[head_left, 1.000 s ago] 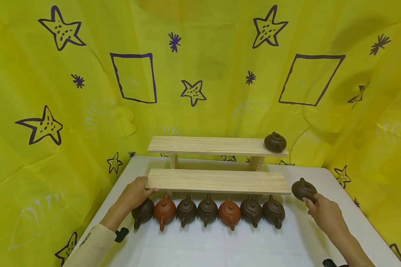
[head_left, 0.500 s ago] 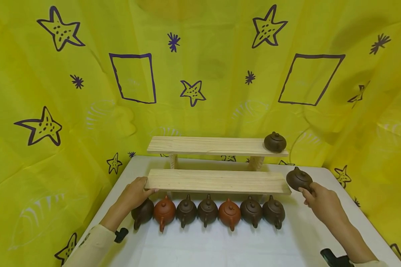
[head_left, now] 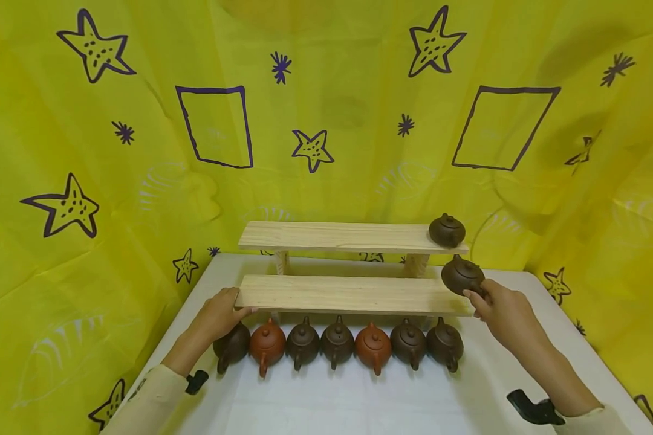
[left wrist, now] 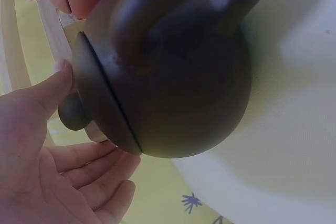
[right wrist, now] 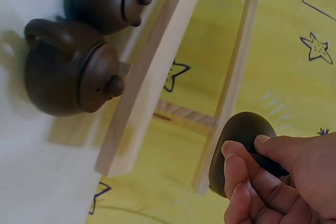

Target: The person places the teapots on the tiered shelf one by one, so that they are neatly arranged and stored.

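My right hand (head_left: 508, 311) pinches a dark brown teapot (head_left: 461, 277) by its handle, above the right end of the lower wooden shelf board (head_left: 354, 294). In the right wrist view the held teapot (right wrist: 244, 140) is partly hidden by the fingers (right wrist: 244, 177). At the other end of that board, my left hand (head_left: 217, 314) grips the corner, its thumb along the front edge. A brown teapot (left wrist: 178, 93) stands right beside the left hand in the left wrist view. Another dark teapot (head_left: 447, 231) sits on the right end of the upper board (head_left: 332, 235).
Along the front of the shelf stands a row of several teapots, brown ones and two reddish ones, such as an orange-red teapot (head_left: 268, 343). They rest on a white table (head_left: 354, 405). A yellow patterned curtain (head_left: 348, 72) hangs behind and at both sides.
My right hand has carried the teapot left and away from me, from beside the shelf to over the lower board's right end. The left hand has stayed at the board's corner.
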A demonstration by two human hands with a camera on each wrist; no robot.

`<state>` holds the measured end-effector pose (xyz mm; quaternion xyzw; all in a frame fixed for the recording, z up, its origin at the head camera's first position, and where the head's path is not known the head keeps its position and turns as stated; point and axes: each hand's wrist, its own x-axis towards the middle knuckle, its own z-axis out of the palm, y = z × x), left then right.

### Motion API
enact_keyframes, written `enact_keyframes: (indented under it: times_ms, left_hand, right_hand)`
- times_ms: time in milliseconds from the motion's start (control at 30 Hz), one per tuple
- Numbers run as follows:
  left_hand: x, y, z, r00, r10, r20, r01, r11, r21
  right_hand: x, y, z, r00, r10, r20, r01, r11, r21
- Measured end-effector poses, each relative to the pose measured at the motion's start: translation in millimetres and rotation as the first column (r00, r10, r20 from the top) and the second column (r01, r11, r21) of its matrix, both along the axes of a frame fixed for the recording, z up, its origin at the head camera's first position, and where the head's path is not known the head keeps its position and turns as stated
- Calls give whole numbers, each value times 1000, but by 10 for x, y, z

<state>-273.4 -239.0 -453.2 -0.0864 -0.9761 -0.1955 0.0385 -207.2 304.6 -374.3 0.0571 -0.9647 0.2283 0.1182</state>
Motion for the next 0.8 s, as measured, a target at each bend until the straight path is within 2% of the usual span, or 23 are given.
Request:
enact_keyframes:
  times_ms: [233, 433, 800]
  left_hand:
    - [6, 1, 16, 1000, -1, -5, 1, 1000, -6]
    - [9, 5, 18, 1000, 6, 4, -6, 1000, -8]
    - [17, 7, 45, 1000, 5, 7, -5, 1000, -2]
  right_hand:
    - [-189, -203, 165, 999, 35, -25, -36, 999, -31]
    - [-423, -390, 275, 997, 58, -41, -59, 997, -45]
    - [-817, -597, 329, 994, 64, -88, -71, 995, -74]
